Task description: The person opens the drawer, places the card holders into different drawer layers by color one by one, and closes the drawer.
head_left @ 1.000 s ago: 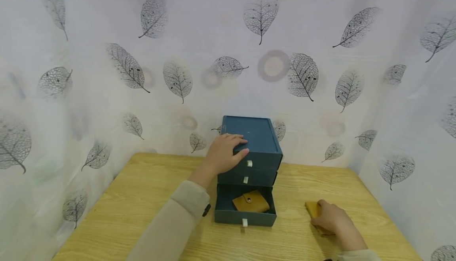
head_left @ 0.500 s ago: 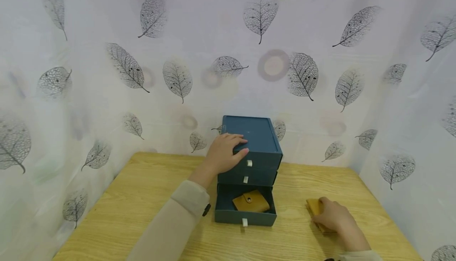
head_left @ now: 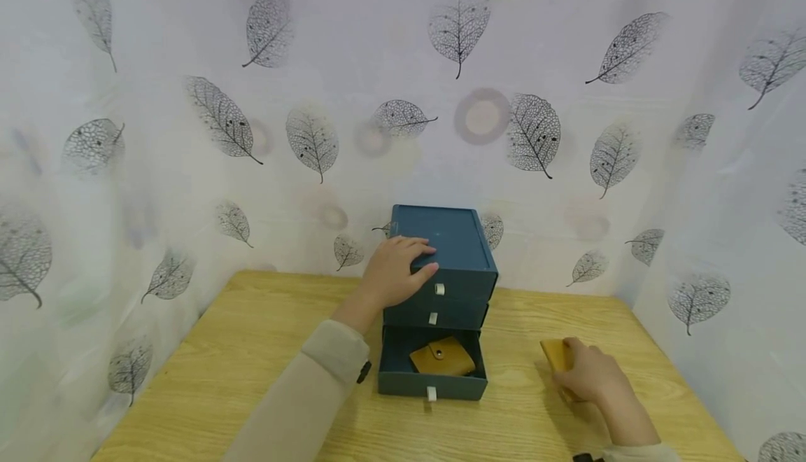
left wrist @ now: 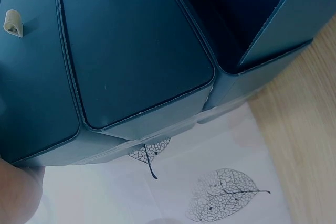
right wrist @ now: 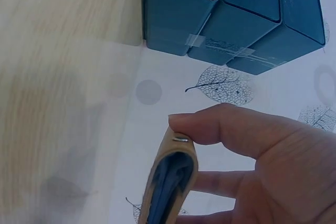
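A dark blue three-drawer box (head_left: 443, 231) stands on the table. My left hand (head_left: 392, 274) rests on its top left front edge, fingers relaxed over the lid and thumb near the upper drawer's front. The bottom drawer (head_left: 406, 384) is pulled out, and a tan card holder (head_left: 450, 362) with a snap strap lies in it. To the right, my right hand (head_left: 597, 378) pinches a second tan card holder (head_left: 556, 355), slightly above the tabletop. The right wrist view shows this holder (right wrist: 178, 147) end-on between thumb and fingers, with dark sleeves inside.
The wooden table (head_left: 264, 357) carries the box near its back edge. Behind and at both sides hangs a pale curtain (head_left: 378, 42) printed with leaves. White pull tabs (head_left: 432, 393) stick out from the drawer fronts.
My right hand has lifted the card holder off the table, moving it up and slightly away from me. The left hand and the open drawer have stayed in place.
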Demonstrator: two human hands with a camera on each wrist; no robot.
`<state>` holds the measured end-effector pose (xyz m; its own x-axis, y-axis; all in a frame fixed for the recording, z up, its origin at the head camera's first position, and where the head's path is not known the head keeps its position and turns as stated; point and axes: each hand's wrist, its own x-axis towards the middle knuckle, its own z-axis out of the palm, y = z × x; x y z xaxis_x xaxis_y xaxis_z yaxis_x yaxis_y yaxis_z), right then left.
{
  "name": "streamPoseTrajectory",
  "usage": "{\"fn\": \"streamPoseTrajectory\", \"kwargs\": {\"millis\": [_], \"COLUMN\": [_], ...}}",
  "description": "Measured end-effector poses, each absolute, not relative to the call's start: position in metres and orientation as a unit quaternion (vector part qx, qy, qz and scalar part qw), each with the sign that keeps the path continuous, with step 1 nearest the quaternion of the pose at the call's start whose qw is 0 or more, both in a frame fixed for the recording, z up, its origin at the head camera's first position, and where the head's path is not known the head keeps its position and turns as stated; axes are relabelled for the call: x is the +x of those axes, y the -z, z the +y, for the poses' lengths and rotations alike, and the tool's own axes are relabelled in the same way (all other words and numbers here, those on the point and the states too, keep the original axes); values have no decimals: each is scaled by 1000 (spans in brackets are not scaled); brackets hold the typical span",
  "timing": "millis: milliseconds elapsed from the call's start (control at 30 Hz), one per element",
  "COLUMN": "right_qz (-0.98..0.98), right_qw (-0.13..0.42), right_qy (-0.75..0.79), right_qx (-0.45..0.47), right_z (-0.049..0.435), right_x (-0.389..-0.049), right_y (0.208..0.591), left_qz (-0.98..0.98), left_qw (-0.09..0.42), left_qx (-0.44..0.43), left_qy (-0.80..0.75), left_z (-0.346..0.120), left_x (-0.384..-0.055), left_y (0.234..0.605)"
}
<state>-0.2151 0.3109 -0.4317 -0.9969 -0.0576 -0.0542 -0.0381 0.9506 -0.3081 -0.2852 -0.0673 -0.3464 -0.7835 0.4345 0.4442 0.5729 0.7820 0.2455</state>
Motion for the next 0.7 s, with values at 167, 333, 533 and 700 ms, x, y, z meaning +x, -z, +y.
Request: {"fn": "streamPoseTrajectory", "kwargs": {"millis": [167, 333, 533, 700], "right_qz": [986, 986, 988, 987], "right_qw": [20, 6, -12, -24], "right_qy": [162, 160, 146, 154], "right_qx": [-27, -36, -39, -40], "right_z": [307, 302, 295, 289], "right_x": [-214, -210, -207, -204], "right_y": [423, 415, 407, 399], "left_qz": [-927, -927, -926, -926], "left_qw": [182, 182, 183, 181], "left_qx": [-271, -271, -272, -272], "left_qy": [186, 186, 188, 187], "left_z": [-68, -68, -68, -68], "left_x": [-285, -284, -283, -283], "left_y": [346, 345, 344, 344]}}
